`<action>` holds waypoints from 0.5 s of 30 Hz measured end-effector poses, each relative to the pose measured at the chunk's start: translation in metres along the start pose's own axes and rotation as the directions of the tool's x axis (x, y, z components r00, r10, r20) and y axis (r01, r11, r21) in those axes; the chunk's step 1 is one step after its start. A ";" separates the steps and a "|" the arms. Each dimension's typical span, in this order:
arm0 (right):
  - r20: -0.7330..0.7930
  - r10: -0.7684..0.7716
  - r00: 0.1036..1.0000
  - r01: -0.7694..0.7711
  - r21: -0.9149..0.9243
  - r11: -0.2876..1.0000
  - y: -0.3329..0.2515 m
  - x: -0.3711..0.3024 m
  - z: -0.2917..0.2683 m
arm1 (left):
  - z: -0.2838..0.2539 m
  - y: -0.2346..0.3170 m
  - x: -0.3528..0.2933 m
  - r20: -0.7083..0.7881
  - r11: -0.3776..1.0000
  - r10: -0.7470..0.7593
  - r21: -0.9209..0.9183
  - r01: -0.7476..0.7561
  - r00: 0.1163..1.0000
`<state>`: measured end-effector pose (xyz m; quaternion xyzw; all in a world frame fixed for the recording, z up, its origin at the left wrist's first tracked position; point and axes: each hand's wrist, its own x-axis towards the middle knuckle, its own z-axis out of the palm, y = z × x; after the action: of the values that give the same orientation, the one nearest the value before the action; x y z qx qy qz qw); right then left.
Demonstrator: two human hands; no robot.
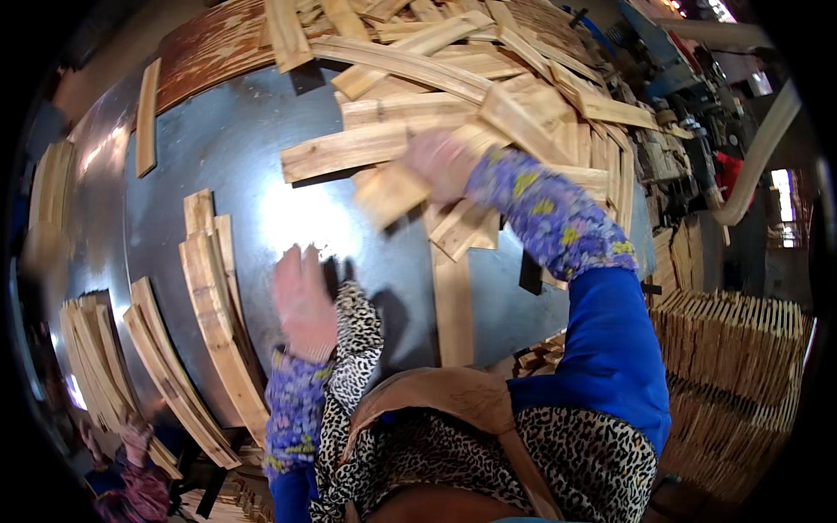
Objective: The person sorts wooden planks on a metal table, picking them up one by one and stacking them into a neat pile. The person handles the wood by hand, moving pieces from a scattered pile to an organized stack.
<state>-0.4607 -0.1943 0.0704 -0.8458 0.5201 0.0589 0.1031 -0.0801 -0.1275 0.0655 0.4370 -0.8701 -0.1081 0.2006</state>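
My right hand (443,164), blurred by motion, is closed on a short wooden board (391,197) at the near edge of a loose heap of pale wooden boards (418,112). The held board is smeared too, and my fingertips are partly hidden. To the left, my left hand (305,301) is held out with its fingers stretched, holding nothing, over the shiny metal tabletop (253,166). Nearest to it is a group of long wooden slats (209,292) lying on the metal. Another long board (453,305) runs from the heap toward my body.
More slats (170,375) lie in groups along the left, where a co-worker's hands (135,436) show at the lower edge. A reddish-brown wooden panel (200,57) lies at the far side. Tall stacks of slats (732,349) stand at right, below machinery and a pale hose (763,157).
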 end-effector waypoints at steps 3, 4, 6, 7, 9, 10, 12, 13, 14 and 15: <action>-0.008 -0.223 0.975 0.223 0.105 0.969 -0.088 -0.016 0.002 | 0.020 0.066 0.064 0.563 0.975 -0.183 0.002 0.220 0.806; -0.093 -0.242 0.966 0.255 0.188 0.948 -0.083 -0.029 0.002 | 0.040 0.064 0.060 0.627 0.961 -0.206 -0.015 0.276 0.752; -0.129 -0.114 0.985 0.147 0.284 0.947 -0.063 -0.071 0.003 | 0.081 0.063 0.037 0.667 0.917 -0.262 -0.053 0.395 0.698; -0.074 0.043 0.996 -0.019 0.299 0.954 -0.049 -0.101 0.004 | 0.092 0.066 0.025 0.655 0.937 -0.276 0.021 0.348 0.704; -0.014 0.139 0.990 -0.136 0.133 0.982 -0.012 -0.169 0.039 | 0.095 0.072 0.012 0.645 0.922 -0.304 0.016 0.386 0.701; -0.038 0.199 0.979 -0.194 0.107 0.975 -0.001 -0.201 0.060 | 0.109 0.064 -0.004 0.585 0.925 -0.276 -0.055 0.376 0.763; -0.097 0.219 0.971 -0.214 0.058 0.975 0.011 -0.227 0.078 | 0.103 0.040 -0.032 0.705 0.696 -0.417 -0.158 0.700 0.574; -0.104 0.213 0.972 -0.211 0.027 0.977 0.014 -0.233 0.086 | 0.096 0.036 -0.047 0.759 0.526 -0.458 -0.189 0.829 0.464; -0.112 0.209 0.971 -0.211 -0.001 0.978 0.009 -0.232 0.096 | 0.059 0.056 -0.046 0.642 0.558 -0.545 -0.201 0.805 0.539; -0.099 0.206 0.973 -0.206 0.012 0.979 0.000 -0.234 0.104 | 0.045 0.059 -0.061 0.644 0.556 -0.574 -0.146 0.818 0.505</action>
<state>-0.5661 0.0335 0.0177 -0.7891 0.6095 0.0263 0.0710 -0.1095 -0.0429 0.0312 0.6534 -0.5790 -0.4874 -0.0178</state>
